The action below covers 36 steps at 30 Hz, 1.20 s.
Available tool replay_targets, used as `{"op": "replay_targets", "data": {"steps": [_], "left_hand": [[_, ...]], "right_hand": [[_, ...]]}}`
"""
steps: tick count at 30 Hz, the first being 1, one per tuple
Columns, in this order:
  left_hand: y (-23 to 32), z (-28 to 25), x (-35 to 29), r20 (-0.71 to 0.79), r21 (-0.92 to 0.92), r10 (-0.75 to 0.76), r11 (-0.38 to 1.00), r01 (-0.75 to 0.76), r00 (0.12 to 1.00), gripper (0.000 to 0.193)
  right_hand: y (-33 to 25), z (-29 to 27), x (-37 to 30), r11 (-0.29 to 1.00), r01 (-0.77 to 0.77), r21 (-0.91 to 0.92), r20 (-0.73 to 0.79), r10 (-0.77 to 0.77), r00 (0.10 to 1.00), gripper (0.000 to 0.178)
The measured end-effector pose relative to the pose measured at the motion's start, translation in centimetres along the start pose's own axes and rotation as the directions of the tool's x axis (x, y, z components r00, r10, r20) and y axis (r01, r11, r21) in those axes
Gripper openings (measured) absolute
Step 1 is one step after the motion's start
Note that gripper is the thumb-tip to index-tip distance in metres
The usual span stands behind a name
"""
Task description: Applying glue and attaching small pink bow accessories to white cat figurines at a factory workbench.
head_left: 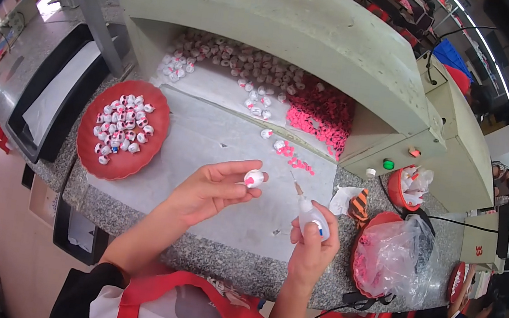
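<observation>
Between the thumb and fingers of my left hand (214, 189) is a small white rounded piece (253, 176) with a pink patch on it. My right hand (314, 250) is wrapped round a translucent squeeze bottle (310, 216) with a thin needle tip. The needle points up and leftward, apart from the white piece. Both hands are above a pale sheet (191, 143) on the speckled worktop. Beyond them, a few loose pink pieces (298, 163) and white pieces lie on the sheet, in front of a heap of small pink pieces (317, 112).
A red plate (88, 134) holding several white-and-pink pieces stands at left, beside a black tray (25, 105). A pale green arched housing (276, 14) covers many white pieces (237, 57). At right are a red basket (396, 190) and a plastic bag (392, 252) on a red dish.
</observation>
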<state>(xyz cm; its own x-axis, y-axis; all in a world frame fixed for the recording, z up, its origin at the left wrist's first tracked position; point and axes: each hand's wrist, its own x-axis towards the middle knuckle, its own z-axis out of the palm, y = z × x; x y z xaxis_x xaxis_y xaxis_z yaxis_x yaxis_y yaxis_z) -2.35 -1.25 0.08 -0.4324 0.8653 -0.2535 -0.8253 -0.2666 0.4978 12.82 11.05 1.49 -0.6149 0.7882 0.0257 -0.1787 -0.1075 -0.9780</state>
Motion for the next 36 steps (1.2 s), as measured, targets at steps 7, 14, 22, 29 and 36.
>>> {"op": "replay_targets", "data": {"steps": [7,14,22,29,36], "left_hand": [[-1.6,0.9,-1.5,0.088,0.418,0.198,0.882,-0.217,0.976,0.035],[-0.9,-0.4,-0.8,0.142,0.016,0.003,1.000,-0.006,0.990,0.031],[-0.7,1.0,-0.5,0.130,0.532,0.247,0.800,-0.278,0.960,0.032],[-0.3,-0.4,-0.1,0.138,0.136,-0.038,0.990,0.019,0.990,0.039],[-1.2,0.1,-0.2,0.170,0.147,0.137,0.976,-0.162,0.976,0.031]], "right_hand": [[-1.4,1.1,-3.0,0.972,0.220,-0.077,-0.177,-0.231,0.957,0.037],[-1.5,1.4,-3.2,0.969,0.221,-0.108,-0.155,-0.236,0.959,0.036],[-1.2,1.8,-2.2,0.859,0.364,-0.360,-0.109,-0.426,0.898,0.031],[-1.2,1.2,-2.0,0.927,0.290,-0.239,-0.181,-0.336,0.924,0.032],[-2.2,1.8,-3.1,0.918,0.288,-0.273,-0.110,-0.327,0.939,0.035]]}}
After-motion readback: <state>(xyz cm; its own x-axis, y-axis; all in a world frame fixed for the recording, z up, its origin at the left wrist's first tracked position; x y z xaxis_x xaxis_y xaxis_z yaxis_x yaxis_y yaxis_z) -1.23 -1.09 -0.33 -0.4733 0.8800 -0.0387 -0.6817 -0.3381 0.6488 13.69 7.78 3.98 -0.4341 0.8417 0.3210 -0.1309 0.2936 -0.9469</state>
